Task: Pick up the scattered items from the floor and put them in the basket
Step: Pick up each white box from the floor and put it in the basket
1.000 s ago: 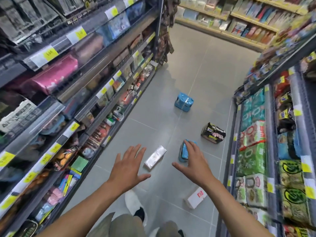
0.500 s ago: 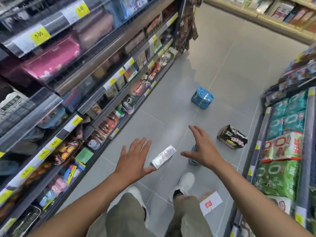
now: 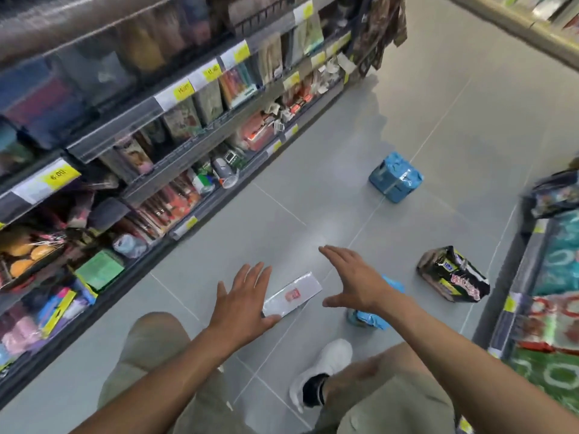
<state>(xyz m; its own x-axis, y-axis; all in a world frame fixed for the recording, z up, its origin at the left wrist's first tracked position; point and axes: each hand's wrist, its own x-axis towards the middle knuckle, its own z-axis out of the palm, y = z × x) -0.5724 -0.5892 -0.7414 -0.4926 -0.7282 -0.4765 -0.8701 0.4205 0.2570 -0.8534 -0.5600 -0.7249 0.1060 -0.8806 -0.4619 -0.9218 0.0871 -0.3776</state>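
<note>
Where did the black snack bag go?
The black bag lies on the floor at the right, beside the right-hand shelf, just beyond the right hand.

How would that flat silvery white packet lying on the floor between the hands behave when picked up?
The flat silvery white packet looks thin and probably light. Its glossy wrap may be slippery. Lying flush on the grey tiled floor, it may need an edge lifted first; it won't roll.
</note>
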